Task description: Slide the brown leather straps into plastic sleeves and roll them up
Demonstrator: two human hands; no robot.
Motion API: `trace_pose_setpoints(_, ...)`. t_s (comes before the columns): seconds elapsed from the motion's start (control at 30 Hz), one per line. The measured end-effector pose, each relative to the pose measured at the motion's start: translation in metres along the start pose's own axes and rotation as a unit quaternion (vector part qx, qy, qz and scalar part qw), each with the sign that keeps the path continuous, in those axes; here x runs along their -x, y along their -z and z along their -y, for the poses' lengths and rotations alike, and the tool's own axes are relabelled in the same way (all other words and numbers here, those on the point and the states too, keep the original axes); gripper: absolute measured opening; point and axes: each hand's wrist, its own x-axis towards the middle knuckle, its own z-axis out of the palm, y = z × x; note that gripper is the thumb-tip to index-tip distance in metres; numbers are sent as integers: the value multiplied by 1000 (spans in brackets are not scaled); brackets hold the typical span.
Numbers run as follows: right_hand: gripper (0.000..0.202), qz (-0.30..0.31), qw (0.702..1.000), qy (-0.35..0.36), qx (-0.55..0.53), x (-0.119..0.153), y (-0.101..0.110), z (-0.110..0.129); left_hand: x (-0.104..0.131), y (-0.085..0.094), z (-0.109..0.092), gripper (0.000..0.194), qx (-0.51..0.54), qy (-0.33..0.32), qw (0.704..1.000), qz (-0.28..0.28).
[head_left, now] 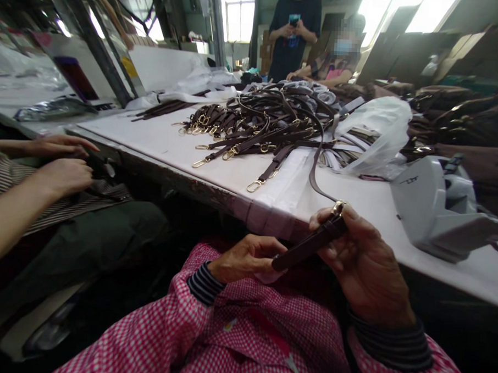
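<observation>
A dark brown leather strap is held between my two hands, over my lap and just off the table's front edge. My left hand pinches its lower left end between thumb and fingers. Closed round the upper end, by a gold-coloured metal buckle, is my right hand. From the buckle a long thin length of strap runs up to the pile of brown straps on the table. Gold clasps hang at the ends of several straps, one clasp lying nearest me.
The white table crosses in front of me. A grey plastic device stands at its right, near a clear plastic bag. A co-worker's hands are at the left; two people are behind the table.
</observation>
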Motion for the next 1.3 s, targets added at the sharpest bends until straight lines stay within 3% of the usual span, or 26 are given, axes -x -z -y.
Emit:
trace_pose_setpoints(0.23, 24, -37, 998, 30, 32, -6, 8, -5, 11, 3, 7, 68, 79, 6, 995, 65)
trace_pose_setpoints(0.47, 23, -47, 996, 44, 68, -3, 14, -7, 16, -2, 0, 57, 60, -4, 998, -28)
trace_pose_setpoints(0.93, 24, -14, 987, 81, 136, 7, 14, -11, 11, -10, -22, 58, 27, 0, 999, -33)
trace_pose_setpoints(1.2, 30, -4, 986, 60, 157, 17, 13, -24, 10, -16, -20, 53, 36, -42, 998, -40)
trace_pose_setpoints(1.3, 27, 27, 987, 48, 153, 21, 18, -32, 12, -18, -16, 53, 31, -47, 997, -60)
